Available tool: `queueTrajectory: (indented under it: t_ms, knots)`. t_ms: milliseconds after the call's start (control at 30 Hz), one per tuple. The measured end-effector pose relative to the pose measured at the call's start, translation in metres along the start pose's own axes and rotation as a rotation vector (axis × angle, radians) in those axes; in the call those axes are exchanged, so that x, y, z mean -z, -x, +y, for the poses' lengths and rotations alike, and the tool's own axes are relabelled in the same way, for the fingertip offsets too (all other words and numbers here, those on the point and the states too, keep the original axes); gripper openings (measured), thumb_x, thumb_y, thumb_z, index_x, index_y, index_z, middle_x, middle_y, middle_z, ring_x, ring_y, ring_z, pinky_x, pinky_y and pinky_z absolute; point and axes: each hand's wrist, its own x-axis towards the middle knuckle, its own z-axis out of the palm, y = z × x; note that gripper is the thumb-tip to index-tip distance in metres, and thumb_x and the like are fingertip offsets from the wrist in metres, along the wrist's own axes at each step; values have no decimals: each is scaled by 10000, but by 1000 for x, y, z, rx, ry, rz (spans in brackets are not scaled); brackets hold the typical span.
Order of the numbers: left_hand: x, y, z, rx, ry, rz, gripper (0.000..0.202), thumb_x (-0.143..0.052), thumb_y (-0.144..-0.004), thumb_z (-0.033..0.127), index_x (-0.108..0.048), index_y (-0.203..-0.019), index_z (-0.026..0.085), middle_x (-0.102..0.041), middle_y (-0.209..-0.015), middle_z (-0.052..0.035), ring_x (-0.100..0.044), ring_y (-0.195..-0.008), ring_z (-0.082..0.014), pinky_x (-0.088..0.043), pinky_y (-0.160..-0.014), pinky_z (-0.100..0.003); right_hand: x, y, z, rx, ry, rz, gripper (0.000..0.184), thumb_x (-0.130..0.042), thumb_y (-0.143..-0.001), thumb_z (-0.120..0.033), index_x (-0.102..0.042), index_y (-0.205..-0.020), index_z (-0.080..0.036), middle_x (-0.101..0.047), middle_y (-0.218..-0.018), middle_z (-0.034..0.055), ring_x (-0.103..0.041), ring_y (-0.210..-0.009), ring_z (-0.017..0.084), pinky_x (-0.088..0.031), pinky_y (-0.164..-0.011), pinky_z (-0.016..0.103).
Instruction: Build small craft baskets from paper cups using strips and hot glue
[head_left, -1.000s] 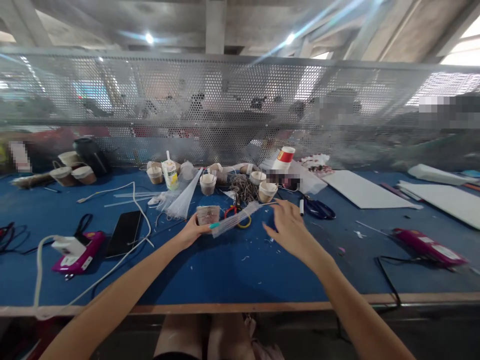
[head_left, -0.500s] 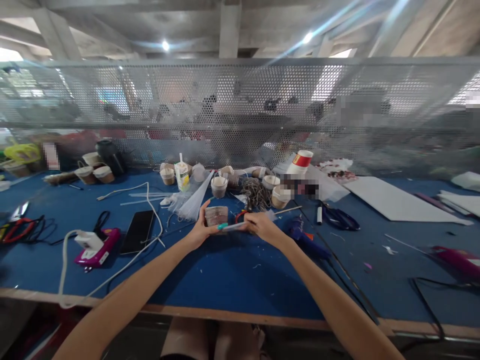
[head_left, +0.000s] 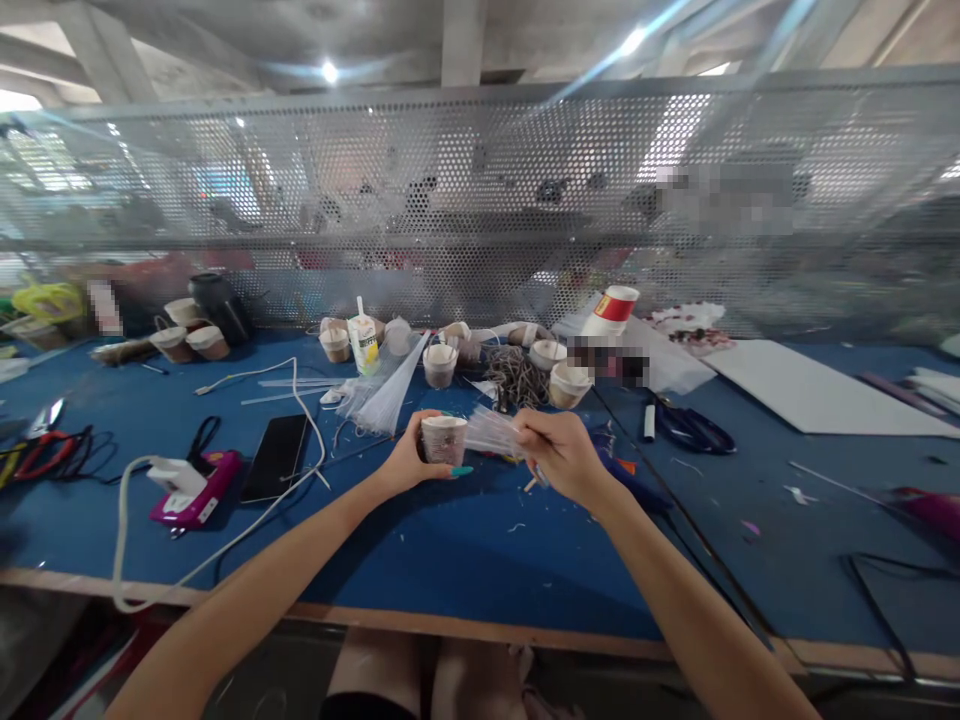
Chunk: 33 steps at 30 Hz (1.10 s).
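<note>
My left hand (head_left: 416,455) is wrapped round a small paper cup (head_left: 444,440) with a brownish wrapping, held upright above the table. Its teal nails show at the cup's side. In my right hand (head_left: 555,450) is a piece of clear plastic film (head_left: 491,430), gripped between closed fingers and pointing left toward the cup's rim. Whether film and cup touch I cannot tell. Behind them sit a similar cup (head_left: 439,365), a tangle of brown cord (head_left: 517,378) and another cup (head_left: 568,385). A spread of clear plastic strips (head_left: 386,395) lies to the left.
A phone (head_left: 276,460) lies left, beside a purple power strip (head_left: 196,490) and a white cable (head_left: 296,390). Right of my hand are a blue glue gun (head_left: 637,485), dark-handled scissors (head_left: 694,430) and a white board (head_left: 810,390). A perforated metal panel (head_left: 480,200) closes the back.
The cup now stands upright in my left hand, where it was tilted. My right hand has moved right, away from the cup, with the clear film showing from its fingers.
</note>
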Motion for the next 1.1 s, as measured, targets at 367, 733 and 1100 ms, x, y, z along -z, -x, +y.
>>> queueTrajectory:
  t_ms: [367, 733, 1100]
  knots:
    - [7, -3, -2, -137, -16, 121, 717, -765, -513, 224, -350, -1098, 215, -406, -1248, -103, -507, -1030, -209, -460, -860, -368, 42, 12, -36, 638, 1168, 574, 254, -497, -859, -297, -504, -630, -189, -461, -458, -22, -401, -473, 108, -294, -494, 241]
    - [17, -5, -1, -294, -383, 218, 701, -720, -552, 173, -360, -1153, 207, -408, -1220, -92, -410, -1162, -238, -312, -1010, -392, -21, -6, 38, 737, 996, 59, 384, -476, -852, -420, -533, -563, -174, -474, -528, -1, -356, -537, 116, -271, -526, 261]
    - [26, -10, -13, -207, -288, 147, 700, -754, -525, 236, -389, -1122, 215, -449, -1177, -80, -490, -1047, -227, -412, -896, -384, -41, -7, 90, 165, 303, 98, 494, -204, -916, -463, -495, -627, -187, -522, -562, 24, -457, -550, 139, -337, -570, 264]
